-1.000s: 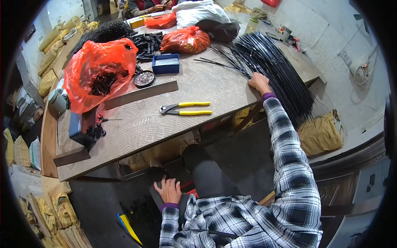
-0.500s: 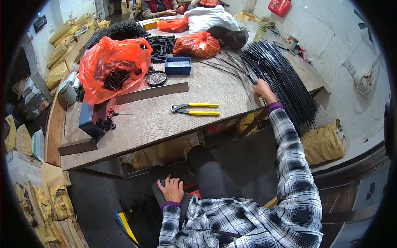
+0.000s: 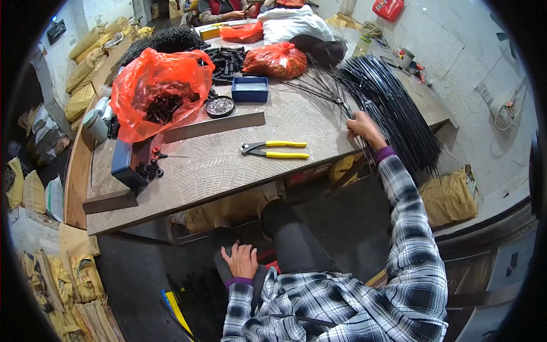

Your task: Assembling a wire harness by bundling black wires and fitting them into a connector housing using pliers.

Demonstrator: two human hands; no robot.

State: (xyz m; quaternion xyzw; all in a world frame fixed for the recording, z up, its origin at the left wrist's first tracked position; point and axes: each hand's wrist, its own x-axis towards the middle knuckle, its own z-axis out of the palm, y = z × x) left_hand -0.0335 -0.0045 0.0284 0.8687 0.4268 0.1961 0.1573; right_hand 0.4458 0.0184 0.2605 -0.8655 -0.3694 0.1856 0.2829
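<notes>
My right hand (image 3: 366, 130) is at the table's right front edge. Its fingers are closed round several thin black rods (image 3: 322, 94), which fan out beyond it to the far left. Beside it lies a large bundle of black rods (image 3: 393, 114) overhanging the table's edge. My left hand (image 3: 241, 262) rests on my thigh with its fingers spread, holding nothing. A pair of yellow-handled pincers (image 3: 286, 143) lies on the table (image 3: 211, 171), left of my right hand.
An open red plastic bag (image 3: 128, 108) with dark parts, a blue box (image 3: 249, 94), a round dish (image 3: 220, 106) and a flat metal bar (image 3: 219, 126) lie to the left. Farther back are a tied red bag (image 3: 282, 60), a white sack (image 3: 293, 27) and a person (image 3: 225, 12).
My right hand has drawn slightly nearer, and more rods now fan out from it. My left hand stays on my thigh. The view has shifted slightly.
</notes>
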